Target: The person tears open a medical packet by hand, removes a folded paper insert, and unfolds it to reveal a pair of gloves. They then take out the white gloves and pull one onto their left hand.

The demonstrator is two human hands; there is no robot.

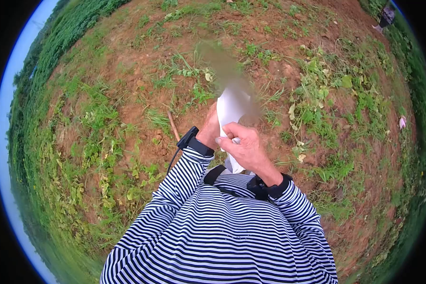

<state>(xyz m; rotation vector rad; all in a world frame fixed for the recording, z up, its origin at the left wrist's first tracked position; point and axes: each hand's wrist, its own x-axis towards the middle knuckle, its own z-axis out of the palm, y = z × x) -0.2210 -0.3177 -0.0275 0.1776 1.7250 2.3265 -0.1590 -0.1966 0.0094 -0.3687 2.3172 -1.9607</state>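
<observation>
A white, thin, paper-like piece [230,105] hangs in front of my body, its lower end reaching down near my waist. My left hand [211,124] holds it from the left side, with the fingers hidden behind it. My right hand [244,144] is closed at its right edge, thumb and curled fingers pinching the material. A blurred smear covers its upper right part. Black straps with small devices circle both wrists, the left device [188,137] trailing a cable.
Reddish soil [132,61] spreads around me with grass and weeds. Leafy vines [324,90] lie to the right, some yellowing. A brown stick [173,125] lies left of my left wrist. Near the right edge is a small pale pink thing [402,122]. A person [387,16] is far off at upper right.
</observation>
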